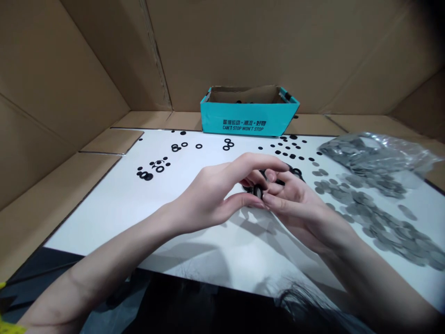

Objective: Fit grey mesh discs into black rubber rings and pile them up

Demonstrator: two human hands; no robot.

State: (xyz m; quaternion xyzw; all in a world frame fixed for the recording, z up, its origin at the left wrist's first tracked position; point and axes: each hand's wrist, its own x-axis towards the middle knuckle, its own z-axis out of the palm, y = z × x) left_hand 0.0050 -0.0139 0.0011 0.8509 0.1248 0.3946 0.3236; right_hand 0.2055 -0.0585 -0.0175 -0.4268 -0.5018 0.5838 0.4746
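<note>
My left hand (232, 183) and my right hand (295, 197) meet over the middle of the white table. Between their thumbs and fingers sits a small black ring (257, 191) with a greyish disc-like centre, held tilted. Both hands are closed on it. Behind my fingers lies a pile of black rings (297, 172), mostly hidden by the hands. Grey discs (361, 204) spread over the table to the right of my right hand.
A turquoise box (248, 116) stands at the back, dark pieces inside. A clear plastic bag (375, 150) of grey discs lies at right. Loose black rings (160, 169) lie at left; small black discs (287, 147) lie before the box. Cardboard walls (278, 46) surround the white table (104, 204).
</note>
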